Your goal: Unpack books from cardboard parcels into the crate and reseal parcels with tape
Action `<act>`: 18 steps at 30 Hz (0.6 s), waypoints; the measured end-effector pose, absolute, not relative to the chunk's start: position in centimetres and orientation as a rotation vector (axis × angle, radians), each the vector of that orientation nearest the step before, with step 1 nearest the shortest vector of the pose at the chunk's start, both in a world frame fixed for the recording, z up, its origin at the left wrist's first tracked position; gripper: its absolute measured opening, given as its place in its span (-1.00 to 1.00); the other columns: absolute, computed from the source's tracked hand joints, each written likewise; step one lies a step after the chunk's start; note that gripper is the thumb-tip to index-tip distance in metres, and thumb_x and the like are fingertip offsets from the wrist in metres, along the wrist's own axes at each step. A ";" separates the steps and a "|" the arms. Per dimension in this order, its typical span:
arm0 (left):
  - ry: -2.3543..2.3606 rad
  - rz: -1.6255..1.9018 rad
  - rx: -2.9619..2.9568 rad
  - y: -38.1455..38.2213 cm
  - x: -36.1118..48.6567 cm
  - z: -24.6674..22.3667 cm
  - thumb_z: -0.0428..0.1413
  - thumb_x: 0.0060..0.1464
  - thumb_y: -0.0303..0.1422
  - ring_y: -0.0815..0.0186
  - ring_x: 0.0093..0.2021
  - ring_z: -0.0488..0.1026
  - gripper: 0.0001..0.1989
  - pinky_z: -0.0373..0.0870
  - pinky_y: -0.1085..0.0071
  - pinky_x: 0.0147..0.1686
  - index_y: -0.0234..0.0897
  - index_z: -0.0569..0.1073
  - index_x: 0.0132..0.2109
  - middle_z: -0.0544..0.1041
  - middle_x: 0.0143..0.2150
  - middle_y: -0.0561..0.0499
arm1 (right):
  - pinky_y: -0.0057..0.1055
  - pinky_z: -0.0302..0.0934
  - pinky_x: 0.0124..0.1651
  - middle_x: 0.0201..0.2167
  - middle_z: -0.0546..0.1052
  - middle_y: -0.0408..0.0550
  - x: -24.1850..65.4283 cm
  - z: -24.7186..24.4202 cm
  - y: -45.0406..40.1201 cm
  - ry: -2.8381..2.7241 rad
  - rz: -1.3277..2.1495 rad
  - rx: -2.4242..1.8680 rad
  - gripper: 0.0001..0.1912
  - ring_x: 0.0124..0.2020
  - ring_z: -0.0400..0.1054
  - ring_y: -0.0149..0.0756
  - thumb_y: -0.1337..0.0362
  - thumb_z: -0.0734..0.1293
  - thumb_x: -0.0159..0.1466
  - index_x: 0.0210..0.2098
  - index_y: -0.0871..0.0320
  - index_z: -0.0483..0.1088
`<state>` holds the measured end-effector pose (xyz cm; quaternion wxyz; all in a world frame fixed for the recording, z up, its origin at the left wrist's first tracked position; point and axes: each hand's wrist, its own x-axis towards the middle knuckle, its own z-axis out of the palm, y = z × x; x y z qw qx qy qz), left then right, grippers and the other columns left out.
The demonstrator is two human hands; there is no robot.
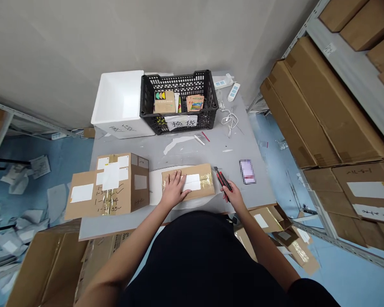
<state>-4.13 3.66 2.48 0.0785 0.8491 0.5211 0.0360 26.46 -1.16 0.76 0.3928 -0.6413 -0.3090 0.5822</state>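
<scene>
A flat brown cardboard parcel with a white label and shiny clear tape lies on the table in front of me. My left hand rests flat on its left part, fingers spread, holding nothing. Just right of the parcel, my right hand is wrapped round a red and black box cutter, whose tip points up and to the left, near the parcel's right end. A white sheet lies partly under the parcel.
On the grey table stand a taped carton at left, a white foam box and a black crate of booklets behind. A phone lies at right. Shelves with cartons are further right.
</scene>
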 end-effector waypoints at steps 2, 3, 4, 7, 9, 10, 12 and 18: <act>1.541 0.100 2.577 3.8 -3.9 2.2 -0.01 0.20 0.01 -0.12 0.42 -0.08 -0.28 -0.18 -0.16 0.33 -0.33 0.18 0.35 0.09 0.41 -0.33 | -0.54 0.10 -0.72 -0.39 0.51 -0.14 26.6 0.7 -1.8 -0.801 1.554 -1.604 -0.28 -0.66 0.28 -0.46 -0.07 0.36 0.14 0.19 0.14 0.24; 1.526 0.100 2.590 3.8 -3.9 2.1 -0.02 0.20 0.02 -0.12 0.43 -0.09 -0.29 -0.20 -0.17 0.33 -0.32 0.18 0.35 0.09 0.40 -0.32 | -0.54 0.09 -0.72 -0.39 0.51 -0.15 26.7 0.8 -2.0 -0.807 1.584 -1.589 -0.27 -0.66 0.28 -0.47 -0.06 0.36 0.14 0.21 0.13 0.23; 1.509 0.100 2.602 3.7 -4.0 2.1 -0.02 0.20 0.02 -0.12 0.43 -0.09 -0.29 -0.21 -0.17 0.33 -0.31 0.18 0.35 0.10 0.40 -0.30 | -0.55 0.09 -0.73 -0.39 0.51 -0.15 26.8 0.8 -2.2 -0.812 1.609 -1.575 -0.27 -0.66 0.28 -0.47 -0.04 0.35 0.15 0.23 0.13 0.22; 1.458 0.097 2.630 3.6 -4.2 2.1 -0.01 0.19 0.04 -0.11 0.43 -0.11 -0.30 -0.23 -0.18 0.33 -0.27 0.20 0.34 0.11 0.41 -0.27 | -0.56 0.07 -0.73 -0.39 0.51 -0.16 27.3 1.0 -2.5 -0.821 1.651 -1.540 -0.26 -0.67 0.25 -0.49 0.00 0.34 0.18 0.28 0.13 0.19; 1.424 0.089 2.648 3.4 -4.4 2.1 0.00 0.18 0.04 -0.11 0.43 -0.11 -0.30 -0.23 -0.18 0.33 -0.26 0.21 0.34 0.11 0.41 -0.26 | -0.56 0.06 -0.73 -0.39 0.51 -0.15 27.8 1.2 -2.7 -0.821 1.669 -1.531 -0.26 -0.67 0.24 -0.50 0.01 0.34 0.20 0.30 0.13 0.18; 1.407 0.084 2.656 3.3 -4.5 2.1 0.01 0.18 0.04 -0.11 0.43 -0.11 -0.30 -0.23 -0.18 0.33 -0.27 0.21 0.33 0.12 0.40 -0.26 | -0.56 0.06 -0.73 -0.40 0.51 -0.15 28.1 1.2 -2.8 -0.820 1.678 -1.531 -0.26 -0.67 0.24 -0.50 0.02 0.33 0.20 0.31 0.13 0.17; 1.378 0.075 2.670 3.3 -4.7 2.0 0.01 0.18 0.05 -0.11 0.43 -0.10 -0.29 -0.24 -0.18 0.33 -0.27 0.21 0.34 0.13 0.40 -0.26 | -0.56 0.07 -0.72 -0.40 0.51 -0.14 28.5 1.2 -2.9 -0.819 1.697 -1.527 -0.25 -0.67 0.24 -0.50 0.03 0.33 0.21 0.33 0.13 0.14; 1.316 0.076 2.710 3.4 -4.9 1.9 0.02 0.18 0.03 -0.09 0.43 -0.07 -0.29 -0.22 -0.18 0.33 -0.24 0.19 0.35 0.13 0.40 -0.26 | -0.54 0.10 -0.70 -0.38 0.52 -0.13 28.6 1.1 -1.9 -0.824 1.709 -1.488 -0.21 -0.65 0.26 -0.47 0.04 0.34 0.21 0.37 0.07 0.07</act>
